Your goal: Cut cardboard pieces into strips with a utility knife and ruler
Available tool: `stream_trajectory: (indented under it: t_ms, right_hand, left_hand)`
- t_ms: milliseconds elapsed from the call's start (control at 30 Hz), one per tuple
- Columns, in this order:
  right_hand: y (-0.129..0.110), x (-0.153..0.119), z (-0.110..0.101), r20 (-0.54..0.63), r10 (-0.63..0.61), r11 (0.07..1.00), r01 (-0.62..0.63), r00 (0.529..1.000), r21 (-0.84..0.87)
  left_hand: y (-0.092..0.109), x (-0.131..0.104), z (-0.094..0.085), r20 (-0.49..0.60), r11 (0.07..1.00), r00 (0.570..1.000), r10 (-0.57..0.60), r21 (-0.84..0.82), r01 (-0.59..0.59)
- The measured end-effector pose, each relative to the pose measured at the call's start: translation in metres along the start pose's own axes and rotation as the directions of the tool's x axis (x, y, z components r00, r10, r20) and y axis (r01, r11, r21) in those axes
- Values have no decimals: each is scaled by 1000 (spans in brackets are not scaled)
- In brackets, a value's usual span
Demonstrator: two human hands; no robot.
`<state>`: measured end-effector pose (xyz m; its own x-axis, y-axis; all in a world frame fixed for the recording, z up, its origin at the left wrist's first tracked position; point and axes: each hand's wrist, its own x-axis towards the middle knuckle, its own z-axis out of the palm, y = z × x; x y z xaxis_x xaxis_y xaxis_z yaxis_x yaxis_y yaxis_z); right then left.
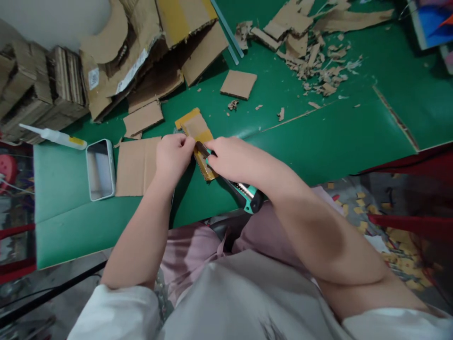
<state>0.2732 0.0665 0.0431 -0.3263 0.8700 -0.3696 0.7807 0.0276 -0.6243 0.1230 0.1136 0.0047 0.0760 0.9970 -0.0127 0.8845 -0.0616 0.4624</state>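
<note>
Under my two hands lies a narrow cardboard piece (197, 128) partly covered with yellow tape. My left hand (174, 155) is closed at its left edge, the fingers curled in and pinching there. What sits between those fingertips is hidden. My right hand (228, 158) is wrapped round a black and green utility knife (252, 200). The front end of the knife rests at the taped piece, close to my left fingertips, and its back end points toward my lap. A flat folded cardboard sheet (132, 167) lies beside my left hand.
A phone (101, 170) and a white glue bottle (58, 137) lie at the left. Cut cardboard (201, 52) and stacked pieces (67, 80) stand behind. A small square (239, 84) and torn scraps (311, 52) are on the green table (325, 141).
</note>
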Motion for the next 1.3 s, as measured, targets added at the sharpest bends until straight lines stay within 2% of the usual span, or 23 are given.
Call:
stream_trajectory:
  t_ms: [233,633,767,1000,1200,1300]
  right_hand:
    - [6,-6,0,62,-18,1000,17,998,18]
    - [6,-17,-14,52,17,1000,-17,999,4]
    - [7,-13,-14,-4,-6,999,6,1000,38]
    - [5,-1,-1,-48,-17,1000,18,999,24]
    - [3,2,-4,-40,-21,999,22,999,43]
    - [2,3,-5,7,-14,999,14,1000,44]
  left_hand:
    - [1,0,0,-14,1000,1000,-15,12,15]
    - [0,-2,-2,15,998,999,-48,-32,48]
    - [0,-2,-2,14,998,999,-41,-45,41]
    - [1,-2,-1,17,996,999,-49,-72,50]
    - [-1,-2,1,-15,999,1000,-2,-36,2]
    - [0,-2,2,-35,1000,999,15,26,-14]
